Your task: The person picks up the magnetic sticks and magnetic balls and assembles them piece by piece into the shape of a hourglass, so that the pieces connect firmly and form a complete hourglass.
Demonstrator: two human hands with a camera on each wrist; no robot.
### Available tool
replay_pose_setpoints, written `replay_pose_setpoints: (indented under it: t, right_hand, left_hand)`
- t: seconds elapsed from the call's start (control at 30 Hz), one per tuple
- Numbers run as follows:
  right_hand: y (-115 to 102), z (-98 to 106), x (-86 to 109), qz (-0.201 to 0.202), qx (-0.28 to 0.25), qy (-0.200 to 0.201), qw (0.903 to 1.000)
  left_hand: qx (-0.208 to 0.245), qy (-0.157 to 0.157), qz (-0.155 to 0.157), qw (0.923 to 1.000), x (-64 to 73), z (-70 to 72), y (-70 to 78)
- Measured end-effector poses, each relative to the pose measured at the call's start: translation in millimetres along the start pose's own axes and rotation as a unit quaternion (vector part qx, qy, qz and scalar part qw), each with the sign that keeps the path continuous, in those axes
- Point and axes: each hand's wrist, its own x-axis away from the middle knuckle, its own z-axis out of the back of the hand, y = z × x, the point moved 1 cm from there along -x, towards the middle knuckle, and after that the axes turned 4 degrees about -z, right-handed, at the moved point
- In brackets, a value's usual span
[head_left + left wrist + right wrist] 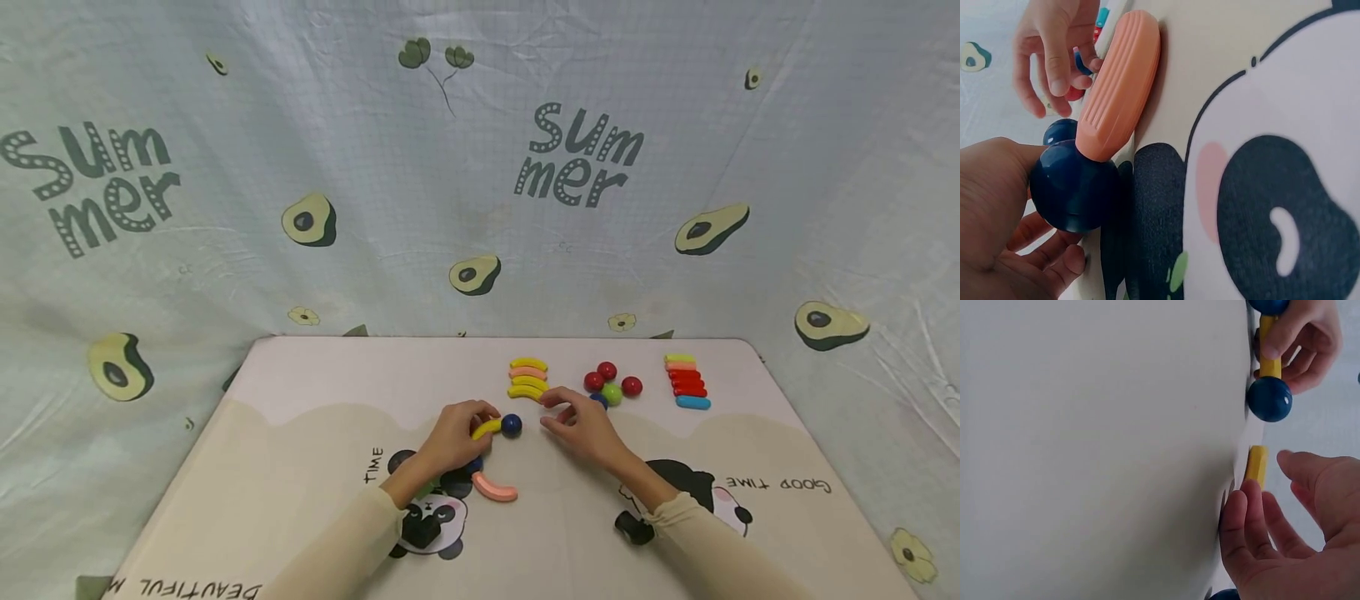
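Observation:
My left hand [452, 435] pinches a yellow curved stick [486, 428] between thumb and fingers. A dark blue ball [511, 426] sits on the stick's far end. At its near end is another blue ball [1075, 187], from which a salmon curved stick [495, 488] extends over the mat. To the right, my right hand [585, 425] has its thumb and fingers apart. Its fingertips are close to the end of a loose yellow stick [1257, 465] in the row behind; whether they touch it, I cannot tell.
Behind the hands lies a row of yellow and salmon curved sticks [528, 373]. Red balls [632, 386], a green ball [612, 393] and a blue ball [598, 401] cluster right of it. Further right are short straight sticks [688, 383]. A printed curtain [390, 167] hangs behind the table.

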Motion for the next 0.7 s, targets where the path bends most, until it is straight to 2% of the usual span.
replay_pose_setpoints:
  t: [0.2, 0.47, 0.7]
  right_hand:
    - [2, 1, -1.2, 0.005, 0.014, 0.022, 0.9996]
    - [1, -2, -6.6, -0.016, 0.05, 0.025, 0.9983]
    - [-1, -5, -14.1, -0.023, 0.073, 0.044, 0.9961]
  left_hand:
    - [-0.001, -0.001, 0.002, 1.0, -1.0, -0.4, 1.7]
    - [-0.003, -0.003, 0.035, 0.9994, -6.8, -2.1, 4.8]
    - [-0.018, -0.002, 0.019, 0.9996, -12.5, -5.8, 4.5]
